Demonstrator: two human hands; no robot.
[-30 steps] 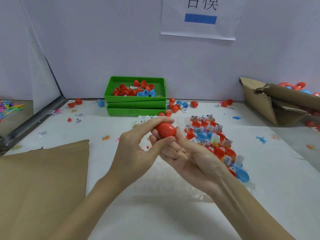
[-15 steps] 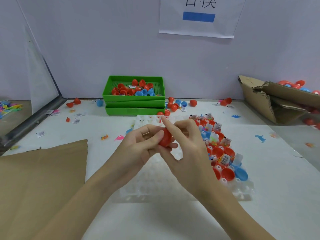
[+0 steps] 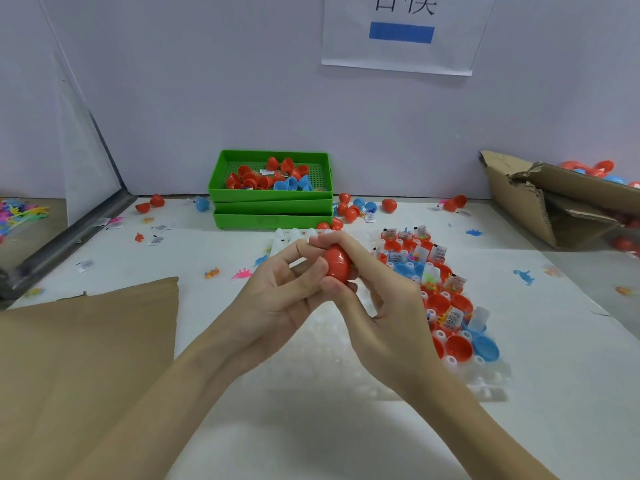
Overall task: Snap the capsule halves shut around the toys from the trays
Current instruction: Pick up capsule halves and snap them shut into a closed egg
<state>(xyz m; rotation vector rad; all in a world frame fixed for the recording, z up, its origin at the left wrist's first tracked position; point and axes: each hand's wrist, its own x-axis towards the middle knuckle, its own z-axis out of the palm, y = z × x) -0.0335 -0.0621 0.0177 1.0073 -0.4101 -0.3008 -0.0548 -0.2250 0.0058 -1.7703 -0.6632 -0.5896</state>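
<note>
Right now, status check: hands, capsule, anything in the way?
Left hand and right hand both grip red capsule, held above white tray. Seam hidden. Nothing obstructing.

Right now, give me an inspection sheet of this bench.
Surface: white table, brown cardboard sheet at left.
Job's things: red capsule held above white tray of open halves with toys.
Clutter: stacked green trays, loose capsules, small toys, paper tags, torn cardboard box.
Grippers: left hand and right hand both grip the capsule.
Cables: nothing seen.
Surroundings: white wall, paper sign.
</note>
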